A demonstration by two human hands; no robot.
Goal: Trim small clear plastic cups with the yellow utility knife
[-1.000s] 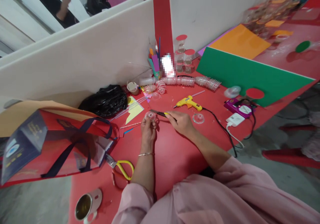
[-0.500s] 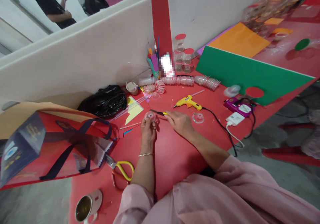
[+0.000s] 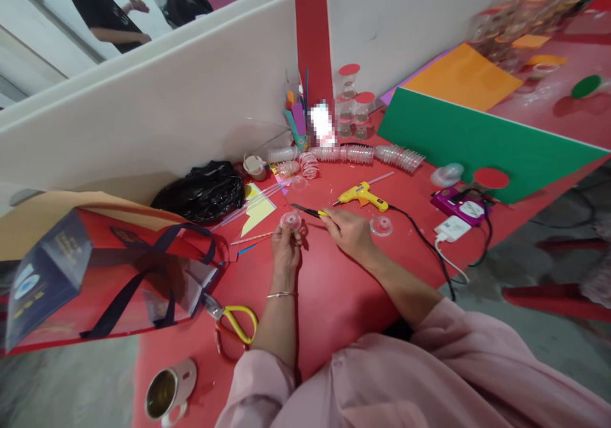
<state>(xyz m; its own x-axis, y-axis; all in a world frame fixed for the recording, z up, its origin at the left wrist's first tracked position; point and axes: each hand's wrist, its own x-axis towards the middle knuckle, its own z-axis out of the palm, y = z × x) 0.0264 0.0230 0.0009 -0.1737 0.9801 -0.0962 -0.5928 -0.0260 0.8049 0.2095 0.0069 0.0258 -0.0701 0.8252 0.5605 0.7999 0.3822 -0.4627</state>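
Note:
My left hand (image 3: 286,245) pinches a small, round, clear plastic lid (image 3: 290,220) between fingers and thumb, just above the red table. In my right hand (image 3: 351,229) is a slim knife (image 3: 310,211) with a dark blade and a yellow-and-black handle. Its blade points left and lies just beyond the lid; whether they touch I cannot tell. A yellow glue gun (image 3: 363,196) rests on the table past my right hand. Near my right wrist lies another clear plastic piece (image 3: 380,226).
Stacked clear plastic cups (image 3: 358,154) line the back. At left are a black plastic bag (image 3: 203,189), a red gift bag (image 3: 128,275), scissors (image 3: 233,323) and a mug (image 3: 170,390). A green board (image 3: 458,142) and a purple power strip (image 3: 458,207) with cables occupy the right.
The view has shifted slightly. The knife's blade has moved a little away from the lid. Behind the partition, a person's hand has lowered.

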